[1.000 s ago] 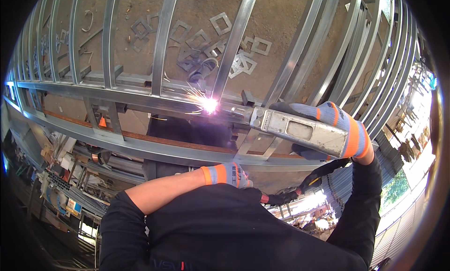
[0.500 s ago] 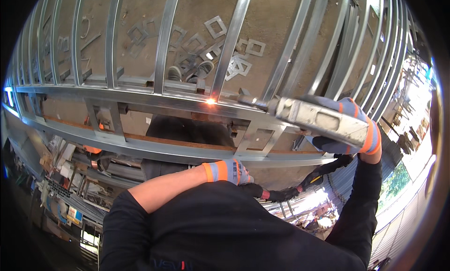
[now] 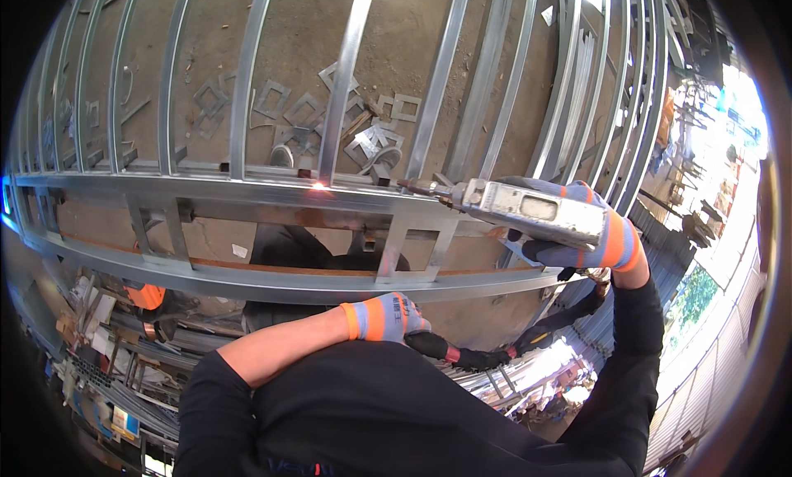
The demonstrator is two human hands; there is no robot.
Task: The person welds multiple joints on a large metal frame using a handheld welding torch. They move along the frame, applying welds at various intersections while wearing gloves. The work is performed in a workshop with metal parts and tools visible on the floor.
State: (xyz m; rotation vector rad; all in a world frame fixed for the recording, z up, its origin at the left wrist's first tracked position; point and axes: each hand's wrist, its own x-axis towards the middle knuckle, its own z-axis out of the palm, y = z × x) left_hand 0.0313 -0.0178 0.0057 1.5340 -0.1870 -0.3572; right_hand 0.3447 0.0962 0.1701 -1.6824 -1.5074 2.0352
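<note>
In my right hand (image 3: 577, 221), gloved in grey and orange, is a worn off-white handheld welding gun (image 3: 540, 209), its dark nozzle pointing left along the frame's rail. The nozzle tip sits near the rail, to the right of a small glowing spot (image 3: 319, 186) at the foot of an upright bar (image 3: 337, 106). My left hand (image 3: 388, 316), in a matching glove, is close to my body, curled around the end of a thick black sleeved hose (image 3: 474, 358). Its fingertips are partly hidden. The galvanized metal frame (image 3: 272, 195) spans the view from left to right.
Square cut-out metal plates (image 3: 305, 110) lie scattered on the dirt floor beyond the rail, near a pair of shoes (image 3: 382, 159). An orange object (image 3: 145, 296) stands at lower left among metal stock. Corrugated sheets (image 3: 660, 267) lie at right.
The view has shifted, so the frame and the floor plates sit further left. The glow at the joint has grown smaller and dimmer. Both hands keep their holds.
</note>
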